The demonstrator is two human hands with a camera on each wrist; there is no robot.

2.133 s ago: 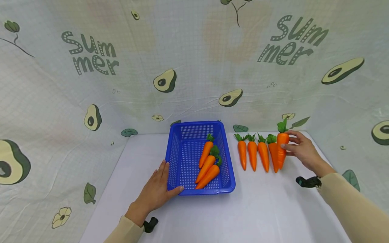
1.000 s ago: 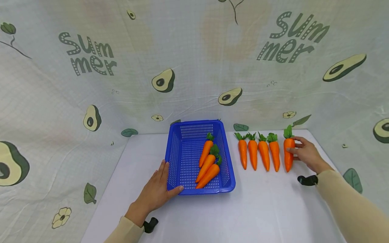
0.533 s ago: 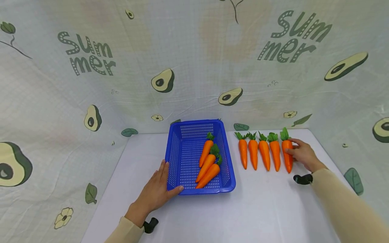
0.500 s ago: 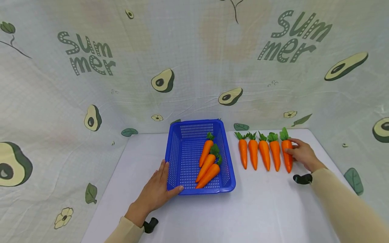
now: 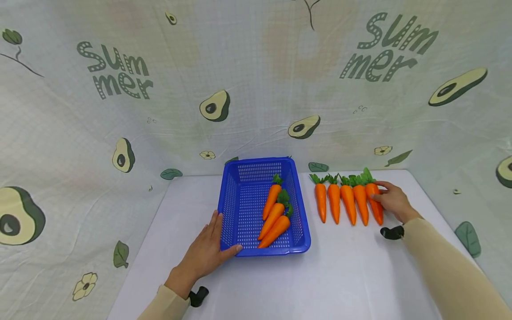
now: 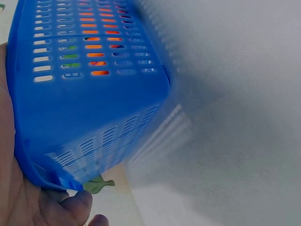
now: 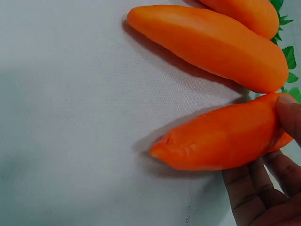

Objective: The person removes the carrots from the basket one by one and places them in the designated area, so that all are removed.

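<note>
Left of centre, left hand (image 5: pixel 202 249) lies fingers straight along the left side of the blue perforated basket (image 5: pixel 276 252), thumb at its near rim, probably steadying it, not clamped; three carrots (image 5: pixel 273 221) lie slanted in the basket's right half; right of centre, four carrots (image 5: pixel 348 204) lie side by side on the white table (image 5: pixel 312 284), tips down-frame, seemingly a deliberate row; at its right end, the rightmost carrot (image 5: pixel 374 206) is pinched between thumb and fingers of right hand (image 5: pixel 394 202), gripped toward its thick, leafy end; tip free, presumably for easy steering.
</note>
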